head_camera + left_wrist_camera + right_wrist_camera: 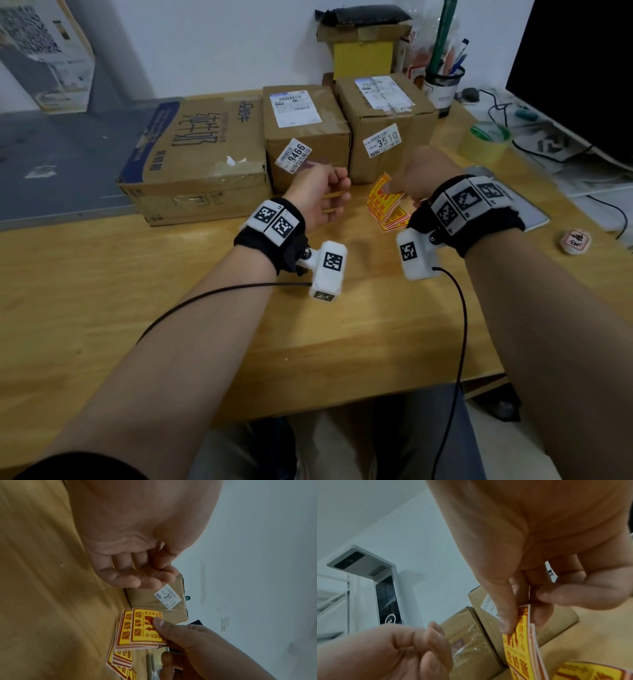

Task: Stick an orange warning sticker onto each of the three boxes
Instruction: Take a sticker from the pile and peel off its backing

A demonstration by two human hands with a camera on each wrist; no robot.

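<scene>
where the head view looks down on the wooden worktop [308,325], three cardboard boxes stand in a row at the back: a wide milk carton box [191,157] at left, a box tagged 9466 [305,137] in the middle, and a box tagged 3510 [383,123] at right. just in front of the right box, the right hand [428,174] lifts a few yellow-and-red warning stickers [385,198] off a loose pile of stickers [394,219] lying on the worktop. the left hand [318,195] hangs near them, fingers loosely curled, its grip empty. a roll of tape [484,142] and a pen cup [443,85] sit further right.

from the left wrist view, the left hand [130,566] is relaxed with nothing in it, while the right thumb [159,623] presses on the face of the top sticker [145,626], in front of the 3510 box [171,609].

from the right wrist view, the right hand [530,561] has its grip pinched on the stickers [518,642], thumb on the printed face and fingers behind; the sheets hang edge-on, near the boxes.
</scene>
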